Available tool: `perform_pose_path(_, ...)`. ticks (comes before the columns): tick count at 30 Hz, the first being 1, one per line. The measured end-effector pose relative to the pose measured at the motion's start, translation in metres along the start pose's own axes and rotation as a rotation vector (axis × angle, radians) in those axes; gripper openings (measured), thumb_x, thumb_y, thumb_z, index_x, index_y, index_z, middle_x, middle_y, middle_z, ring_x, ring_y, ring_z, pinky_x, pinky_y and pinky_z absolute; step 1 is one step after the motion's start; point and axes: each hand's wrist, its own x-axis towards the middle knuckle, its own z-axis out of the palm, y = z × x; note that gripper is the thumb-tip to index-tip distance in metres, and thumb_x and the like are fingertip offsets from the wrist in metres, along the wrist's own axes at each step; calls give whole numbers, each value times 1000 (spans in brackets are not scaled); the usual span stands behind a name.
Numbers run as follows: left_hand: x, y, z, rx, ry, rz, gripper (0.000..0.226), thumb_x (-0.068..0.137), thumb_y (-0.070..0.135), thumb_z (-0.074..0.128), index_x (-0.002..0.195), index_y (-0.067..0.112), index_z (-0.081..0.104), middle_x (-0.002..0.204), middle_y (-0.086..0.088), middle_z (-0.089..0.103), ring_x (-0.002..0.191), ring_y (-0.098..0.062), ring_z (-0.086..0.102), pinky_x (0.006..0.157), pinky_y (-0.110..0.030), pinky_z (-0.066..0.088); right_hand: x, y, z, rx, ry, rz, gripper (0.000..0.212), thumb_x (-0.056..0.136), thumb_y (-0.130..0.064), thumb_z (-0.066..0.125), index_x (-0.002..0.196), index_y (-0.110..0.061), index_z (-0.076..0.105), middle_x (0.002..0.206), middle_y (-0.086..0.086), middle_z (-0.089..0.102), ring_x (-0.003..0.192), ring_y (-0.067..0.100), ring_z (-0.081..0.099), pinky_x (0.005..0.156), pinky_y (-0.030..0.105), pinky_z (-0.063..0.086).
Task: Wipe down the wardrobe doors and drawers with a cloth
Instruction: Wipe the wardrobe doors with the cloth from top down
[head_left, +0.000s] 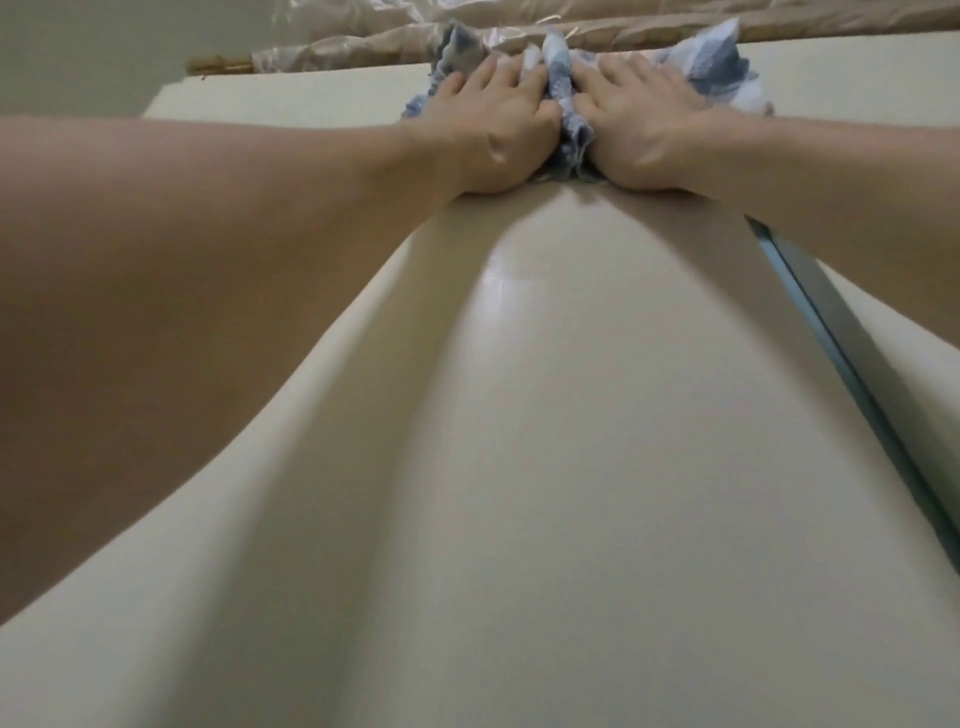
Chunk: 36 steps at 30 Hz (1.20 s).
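Note:
A cream wardrobe door (571, 441) fills the view, seen from below looking up. Near its top edge a blue-and-white checked cloth (569, 98) is bunched flat against the door. My left hand (488, 124) presses on the cloth's left part, fingers spread. My right hand (644, 119) presses on its right part in the same way. The two hands lie side by side with a fold of cloth between them. Most of the cloth is hidden under the palms.
A dark vertical gap (841, 353) between doors runs down the right side. On top of the wardrobe lie long bundles wrapped in clear plastic (571, 26). A pale wall (78, 57) shows at the upper left.

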Motion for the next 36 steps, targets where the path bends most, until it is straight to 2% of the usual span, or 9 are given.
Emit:
perform_pose_path(8, -23, 2, 0, -66, 35, 7, 62, 102, 36, 16, 159, 13, 14, 167, -11, 13, 154, -26, 11, 124, -46, 10, -21, -12, -1, -11, -23, -37, 94, 71, -54, -7, 157, -19, 10, 164, 7, 12, 151, 28, 9, 123, 50, 8)
perform_pose_path(9, -27, 3, -1, -80, 31, 2, 62, 101, 36, 15, 159, 13, 13, 167, -11, 12, 154, -25, 9, 125, -46, 9, -25, -14, -3, -4, -25, -33, 93, 73, -53, -7, 157, -18, 9, 165, 7, 11, 152, 27, 7, 123, 49, 7)
perform_pose_path(11, -34, 5, -2, -111, 10, -2, 62, 102, 35, 14, 160, 14, 9, 169, -9, 7, 155, -24, 4, 126, -45, 4, -37, -19, -6, 3, -23, -13, 76, 88, -49, -1, 157, -17, 7, 165, 7, 8, 152, 26, 5, 124, 47, 5)
perform_pose_path(13, -42, 5, -3, -139, -7, -5, 60, 104, 34, 15, 160, 14, 7, 169, -8, 3, 156, -24, 0, 126, -44, 0, -47, -24, -8, 22, -28, 28, 57, 104, -36, 10, 158, -19, 5, 166, 6, 5, 153, 24, 3, 124, 43, 2)
perform_pose_path(14, -47, 1, -6, -147, -12, -6, 60, 105, 33, 15, 161, 14, 6, 169, -8, 2, 156, -23, -1, 126, -44, -1, -50, -31, -9, 27, -27, 37, 54, 106, -31, 13, 158, -19, 5, 166, 5, 4, 153, 23, 2, 124, 42, 1)
perform_pose_path(18, -64, -9, -9, -164, -19, 14, 59, 105, 33, 15, 161, 15, 7, 169, -7, 2, 156, -21, 0, 126, -41, -1, -55, -50, -10, 8, -28, 46, 53, 107, -27, 16, 157, -17, 5, 165, 8, 4, 153, 25, 2, 124, 43, 1)
perform_pose_path(23, -82, -44, -12, -151, -2, -5, 58, 105, 33, 17, 161, 17, 9, 169, -4, 5, 156, -19, 2, 126, -40, 0, -52, -92, -10, 9, -47, 45, 58, 103, -35, 12, 157, -16, 4, 166, 8, 3, 153, 25, 0, 124, 43, 0)
perform_pose_path(36, -137, -160, -27, -123, -10, -157, 57, 106, 33, 16, 161, 19, 9, 169, -2, 4, 156, -16, 1, 126, -38, -1, -13, -215, -1, 69, -15, -72, 56, 105, -35, 12, 157, -20, 1, 166, 7, 0, 153, 26, -3, 124, 44, -2)
